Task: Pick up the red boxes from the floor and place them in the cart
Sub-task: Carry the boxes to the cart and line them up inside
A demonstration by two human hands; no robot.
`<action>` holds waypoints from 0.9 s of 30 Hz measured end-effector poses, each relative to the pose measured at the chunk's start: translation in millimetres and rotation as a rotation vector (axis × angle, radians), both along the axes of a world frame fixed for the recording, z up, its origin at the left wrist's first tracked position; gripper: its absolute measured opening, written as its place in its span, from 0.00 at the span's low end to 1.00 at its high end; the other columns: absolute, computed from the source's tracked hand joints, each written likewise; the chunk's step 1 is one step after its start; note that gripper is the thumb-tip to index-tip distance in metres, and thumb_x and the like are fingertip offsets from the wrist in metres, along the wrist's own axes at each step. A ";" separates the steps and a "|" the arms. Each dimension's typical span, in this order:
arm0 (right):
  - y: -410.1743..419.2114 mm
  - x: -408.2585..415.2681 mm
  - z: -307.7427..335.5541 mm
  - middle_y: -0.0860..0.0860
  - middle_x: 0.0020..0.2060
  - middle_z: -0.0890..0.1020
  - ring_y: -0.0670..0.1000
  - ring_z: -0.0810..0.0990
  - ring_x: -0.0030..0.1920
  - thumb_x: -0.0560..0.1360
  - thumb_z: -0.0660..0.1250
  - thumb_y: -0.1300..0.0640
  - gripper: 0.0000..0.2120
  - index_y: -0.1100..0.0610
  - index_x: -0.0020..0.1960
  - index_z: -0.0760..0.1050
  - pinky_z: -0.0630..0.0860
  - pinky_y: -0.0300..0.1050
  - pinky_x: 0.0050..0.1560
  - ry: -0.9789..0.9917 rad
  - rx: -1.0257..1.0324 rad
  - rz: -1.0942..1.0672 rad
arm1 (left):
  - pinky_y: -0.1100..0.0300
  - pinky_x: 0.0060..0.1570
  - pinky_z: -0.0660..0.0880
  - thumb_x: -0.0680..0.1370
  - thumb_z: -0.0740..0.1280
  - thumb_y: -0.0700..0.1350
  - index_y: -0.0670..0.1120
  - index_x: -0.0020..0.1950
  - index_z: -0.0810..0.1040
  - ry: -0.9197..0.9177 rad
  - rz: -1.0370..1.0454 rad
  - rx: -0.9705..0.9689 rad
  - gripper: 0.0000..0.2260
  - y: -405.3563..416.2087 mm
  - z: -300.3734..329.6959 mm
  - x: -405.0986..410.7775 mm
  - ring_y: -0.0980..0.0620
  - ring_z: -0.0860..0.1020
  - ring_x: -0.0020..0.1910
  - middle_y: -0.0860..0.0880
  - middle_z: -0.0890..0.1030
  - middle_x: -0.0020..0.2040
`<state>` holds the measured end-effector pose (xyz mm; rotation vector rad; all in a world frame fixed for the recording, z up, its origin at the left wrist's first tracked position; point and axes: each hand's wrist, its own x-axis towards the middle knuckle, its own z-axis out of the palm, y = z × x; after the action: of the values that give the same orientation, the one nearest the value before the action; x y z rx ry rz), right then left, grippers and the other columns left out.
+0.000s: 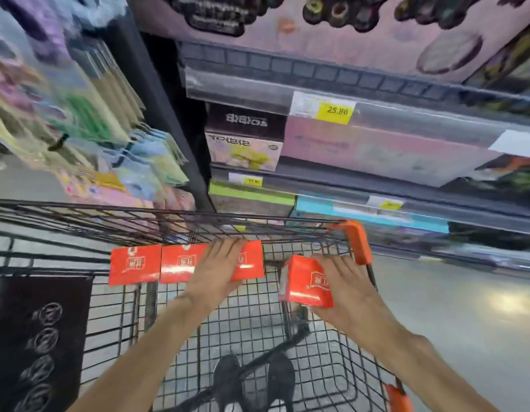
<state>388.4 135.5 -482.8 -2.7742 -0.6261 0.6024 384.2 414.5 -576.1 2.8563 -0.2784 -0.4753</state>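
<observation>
Three red boxes (185,264) already lined up in the cart (358,241), left hand (217,269) flat with straight fingers on them; fourth red box (307,282) gripped in right hand (345,288), not yet set down; floor stock unseen

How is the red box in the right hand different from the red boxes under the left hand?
The box in the right hand is tilted and alone, held off the cart floor. The row of boxes lies flat, side by side; the left hand rests on it with straight fingers. All are red with the same label.
</observation>
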 end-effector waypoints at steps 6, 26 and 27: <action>19.7 13.9 -29.4 0.51 0.68 0.73 0.55 0.70 0.69 0.69 0.78 0.46 0.44 0.54 0.77 0.60 0.52 0.51 0.77 -0.070 -0.063 0.016 | 0.45 0.73 0.61 0.70 0.76 0.54 0.44 0.78 0.58 -0.122 0.065 0.021 0.43 -0.7 -2.2 -15.8 0.43 0.66 0.69 0.45 0.68 0.69; 66.1 26.0 -94.8 0.55 0.73 0.63 0.63 0.59 0.77 0.62 0.80 0.67 0.51 0.51 0.78 0.58 0.60 0.65 0.76 -0.154 -0.233 0.009 | 0.46 0.72 0.64 0.72 0.74 0.54 0.47 0.77 0.60 -0.121 0.140 0.005 0.38 8.2 -11.6 -19.4 0.43 0.63 0.71 0.44 0.65 0.71; 65.7 26.5 -96.3 0.55 0.74 0.62 0.63 0.58 0.77 0.62 0.80 0.66 0.51 0.51 0.78 0.58 0.58 0.64 0.77 -0.155 -0.237 0.007 | 0.46 0.72 0.64 0.72 0.75 0.54 0.47 0.77 0.61 -0.120 0.145 0.003 0.38 7.5 -10.9 -18.9 0.43 0.63 0.71 0.44 0.65 0.71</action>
<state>414.8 201.2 -579.1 -3.0647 -0.6332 0.4954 365.2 422.0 -587.0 2.8866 -0.0901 -0.2770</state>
